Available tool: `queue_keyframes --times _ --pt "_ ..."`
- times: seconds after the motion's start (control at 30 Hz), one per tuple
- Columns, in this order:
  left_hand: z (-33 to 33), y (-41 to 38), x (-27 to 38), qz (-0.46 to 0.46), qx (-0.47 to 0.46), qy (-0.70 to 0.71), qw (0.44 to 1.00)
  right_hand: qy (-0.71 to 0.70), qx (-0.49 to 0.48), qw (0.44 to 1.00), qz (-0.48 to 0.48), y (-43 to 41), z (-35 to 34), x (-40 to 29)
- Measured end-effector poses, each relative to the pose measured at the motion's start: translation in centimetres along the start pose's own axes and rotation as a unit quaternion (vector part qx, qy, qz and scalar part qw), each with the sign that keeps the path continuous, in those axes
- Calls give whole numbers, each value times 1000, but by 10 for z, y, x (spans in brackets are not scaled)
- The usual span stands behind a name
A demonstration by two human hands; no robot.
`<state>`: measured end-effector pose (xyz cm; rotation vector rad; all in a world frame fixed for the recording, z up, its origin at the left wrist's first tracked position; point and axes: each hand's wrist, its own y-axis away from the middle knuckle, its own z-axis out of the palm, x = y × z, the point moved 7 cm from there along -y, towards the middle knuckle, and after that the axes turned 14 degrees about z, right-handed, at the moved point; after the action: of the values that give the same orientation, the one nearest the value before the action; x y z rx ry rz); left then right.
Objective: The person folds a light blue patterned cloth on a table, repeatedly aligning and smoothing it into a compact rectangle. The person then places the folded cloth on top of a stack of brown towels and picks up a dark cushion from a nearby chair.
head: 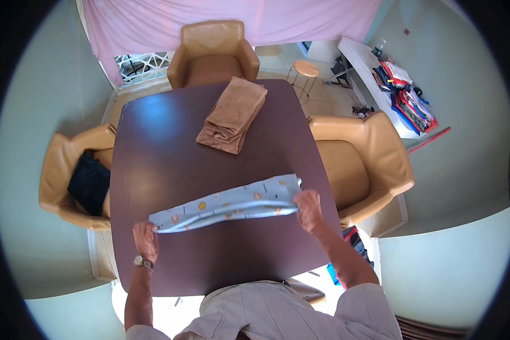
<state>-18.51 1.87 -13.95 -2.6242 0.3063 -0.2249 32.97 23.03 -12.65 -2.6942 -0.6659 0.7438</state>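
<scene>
A light blue printed cloth [238, 200], folded into a long band, stretches across the near half of the dark brown table [187, 259]. My left hand [146, 242], with a watch at the wrist, grips its left end. At the right end, my right hand [309, 210] is closed on the near corner. The cloth's near edge is bunched into lengthwise folds between the hands. Farther back on the table lies a folded brown cloth [236, 112], apart from both hands.
Tan armchairs stand at the left [55, 178], right [382, 165] and far side [212, 38] of the table. A dark cloth [90, 182] lies on the left chair. Beyond are a round stool [306, 68] and a white side table [357, 53] with stacked clothes [412, 106].
</scene>
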Motion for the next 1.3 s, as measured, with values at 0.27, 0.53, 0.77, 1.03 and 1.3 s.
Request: queue_keyframes --times 0.27,0.53,0.77,1.03,1.3 --pt "11 92 27 -79 -47 28 995 45 -109 983 140 100 14 -6" --pt "-12 63 52 -74 -20 29 997 -73 -147 931 327 82 -16 20" --pt "52 -61 158 64 24 217 974 -133 -101 868 468 32 22 101" --pt "116 -130 298 210 -88 270 936 -249 -280 739 559 15 37 103" --pt "145 -125 309 183 -84 298 933 -254 -337 773 474 24 28 95"
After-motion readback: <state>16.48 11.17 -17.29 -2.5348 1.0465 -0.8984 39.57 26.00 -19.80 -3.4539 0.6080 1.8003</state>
